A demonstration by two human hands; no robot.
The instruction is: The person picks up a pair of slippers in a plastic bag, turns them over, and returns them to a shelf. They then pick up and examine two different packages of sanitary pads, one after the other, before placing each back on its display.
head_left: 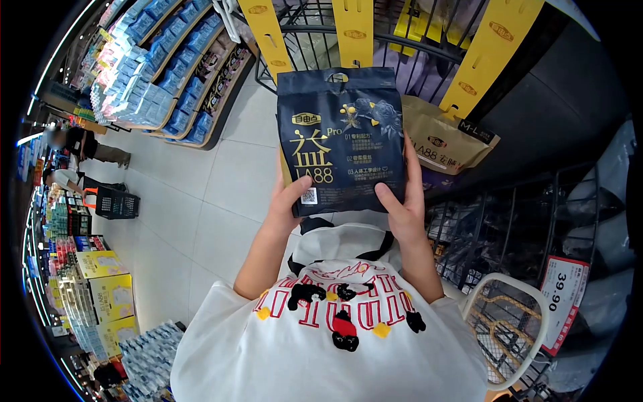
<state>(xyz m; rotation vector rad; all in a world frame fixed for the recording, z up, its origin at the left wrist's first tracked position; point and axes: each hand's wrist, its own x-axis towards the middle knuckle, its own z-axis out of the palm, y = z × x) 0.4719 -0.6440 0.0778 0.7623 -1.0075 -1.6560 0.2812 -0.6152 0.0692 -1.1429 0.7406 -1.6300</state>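
A dark blue pack of sanitary pads point(348, 144) with gold lettering and a printed flower is held upright in front of my chest. My left hand point(289, 195) grips its lower left side, thumb lying on the front near a small square code. On the other side, my right hand point(405, 191) holds the lower right edge with its thumb pressed on the front. The fingers behind the pack are mostly hidden. Just right of my right hand, a gold pack point(445, 137) marked M-L stands on a purple pack.
A black wire rack point(308, 29) with yellow strips stands ahead. Wire baskets and a red-and-white price sign point(564, 301) are on the right, near a white-rimmed basket point(504, 281). Stocked shelves point(181, 74) rise at upper left. Two people stand at left, one with a black shopping basket point(117, 202).
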